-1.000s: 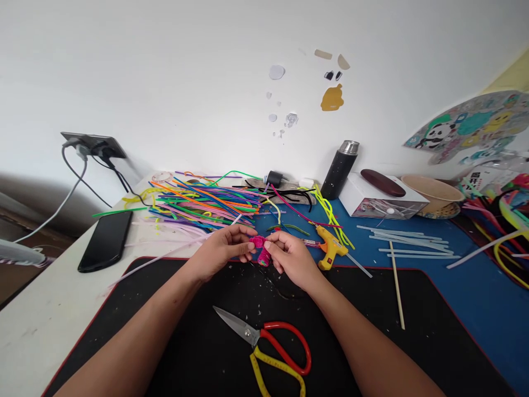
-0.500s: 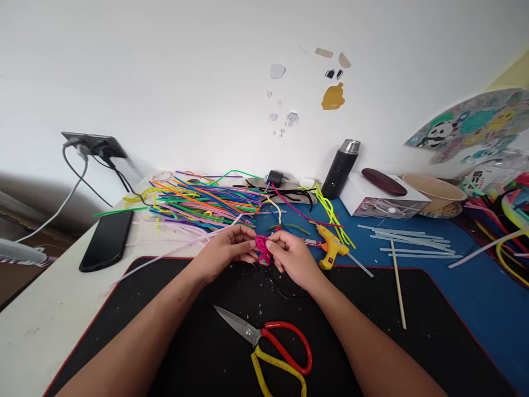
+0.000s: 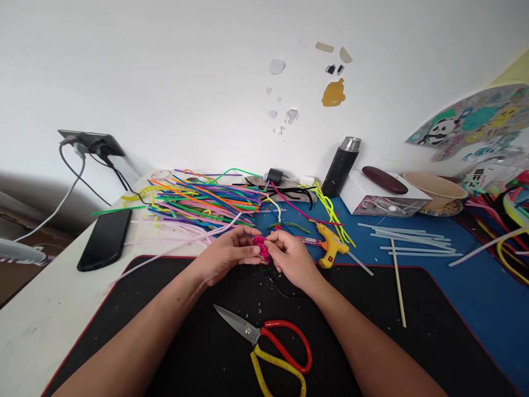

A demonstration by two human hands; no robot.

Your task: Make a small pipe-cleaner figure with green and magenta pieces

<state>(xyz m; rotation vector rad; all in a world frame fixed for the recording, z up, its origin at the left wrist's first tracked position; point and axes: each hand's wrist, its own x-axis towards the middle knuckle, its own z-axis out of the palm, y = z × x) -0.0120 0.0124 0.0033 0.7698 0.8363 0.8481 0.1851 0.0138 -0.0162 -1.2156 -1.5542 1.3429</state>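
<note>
A small magenta piece of coiled pipe cleaner (image 3: 260,243) is pinched between my two hands above the far edge of a black mat (image 3: 194,342). My left hand (image 3: 229,252) grips its left side between thumb and fingers. On the other side, the fingertips of my right hand (image 3: 291,255) close on its right edge. Fingers cover part of the piece, and a bit of green shows at its bottom. Nearer to me, scissors (image 3: 252,333) with one red and one yellow handle lie on the mat. A yellow glue gun (image 3: 331,246) rests just right of my right hand.
Many coloured pipe cleaners (image 3: 206,198) spread along the back left. A black phone (image 3: 105,240) lies at left. Clear glue sticks (image 3: 413,237) and a wooden stick (image 3: 398,286) are at right. Behind stand a black flask (image 3: 341,168), a white box (image 3: 384,196) and a bowl (image 3: 436,187).
The magenta piece has been turned and shifted slightly left. My left thumb has moved lower across it, and less of its lower part shows. The right hand stays nearly in place.
</note>
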